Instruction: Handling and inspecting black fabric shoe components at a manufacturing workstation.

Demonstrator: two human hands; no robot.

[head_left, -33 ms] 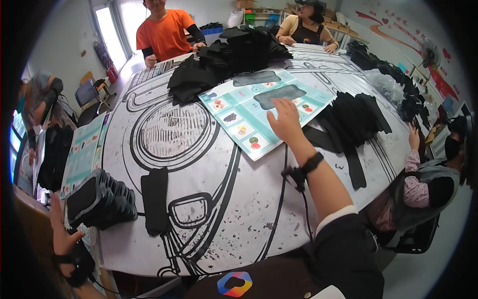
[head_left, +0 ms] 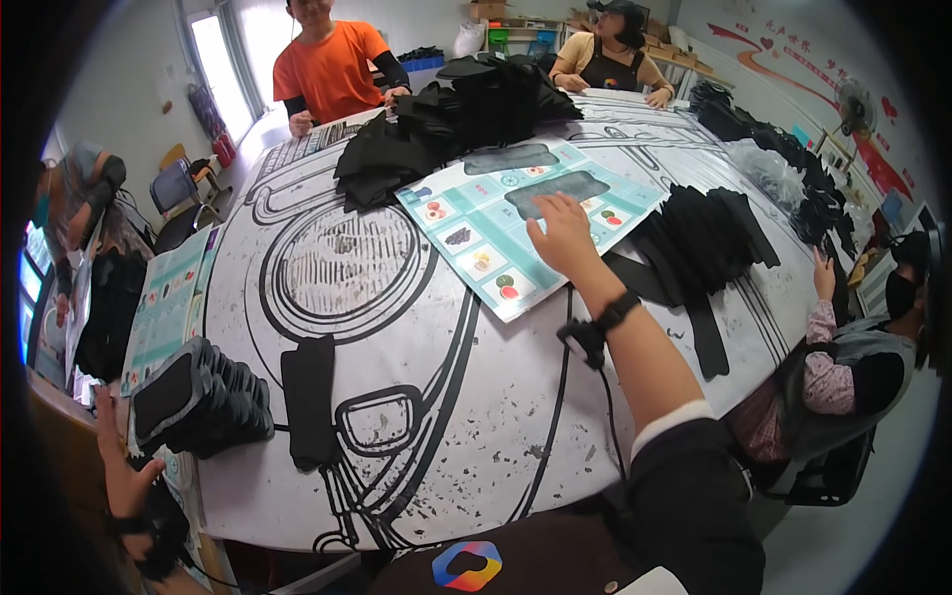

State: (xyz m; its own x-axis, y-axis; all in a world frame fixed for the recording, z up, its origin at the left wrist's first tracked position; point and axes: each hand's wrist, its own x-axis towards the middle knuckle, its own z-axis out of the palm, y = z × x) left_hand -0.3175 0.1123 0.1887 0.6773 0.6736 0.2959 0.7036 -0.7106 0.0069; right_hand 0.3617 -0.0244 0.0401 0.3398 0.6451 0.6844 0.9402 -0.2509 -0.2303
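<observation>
Over a teal-and-white sheet with fruit pictures, my right hand is open, fingers loosely spread. Its fingertips overlap the near edge of a dark grey padded piece; whether they touch it I cannot tell. A second grey piece lies farther back on the sheet. My left hand is open at the table's left edge, thumb out, beside a stack of black pieces with grey edges. To the right of that stack lies a flat black strip of cloth.
A big heap of black pieces covers the far middle of the printed white table. Another fanned black pile lies right of the sheet. Two people stand at the far side, another works at left, and someone sits at right.
My right hand has shifted very slightly to the left. My left hand and the pieces on the table look the same.
</observation>
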